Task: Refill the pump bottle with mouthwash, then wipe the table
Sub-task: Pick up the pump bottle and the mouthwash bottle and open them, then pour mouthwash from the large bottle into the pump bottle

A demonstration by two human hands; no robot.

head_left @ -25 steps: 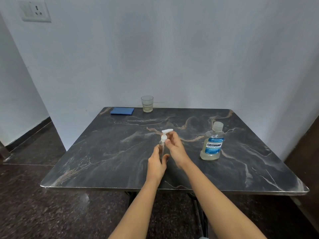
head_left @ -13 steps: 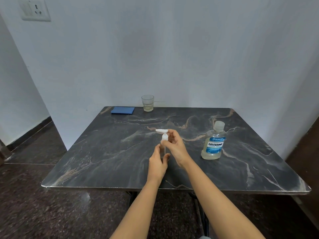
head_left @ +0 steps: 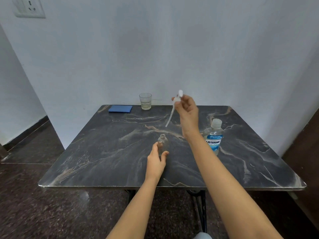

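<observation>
Head view shows the right hand (head_left: pixel 187 109) raised above the tabletop (head_left: pixel 103 161), its fingers pinched on the white pump (head_left: pixel 177 98), which is out of the bottle; the thin tube hangs down and slants to the left, free in the air. Lower, the left hand (head_left: pixel 156 160) is curled around the small clear bottle (head_left: pixel 162 141), holding it upright on the tabletop, with thumb and fingers on its sides. The neck of the bottle is open, and the bottle looks empty, though it is too clear to be sure.

Just right of the right forearm stands the mouthwash (head_left: pixel 213 137), its cap on, pale liquid low inside. At the far edge a glass (head_left: pixel 145 100) with a little liquid stands near the wall, and a blue cloth (head_left: pixel 120 108) lies flat beside it, to its left.

So, as I judge, only the opening step is done. Left to do: put the pump down, uncap the mouthwash, pour, screw the pump back, then take the cloth and wipe the tabletop. No spill is visible so far.
</observation>
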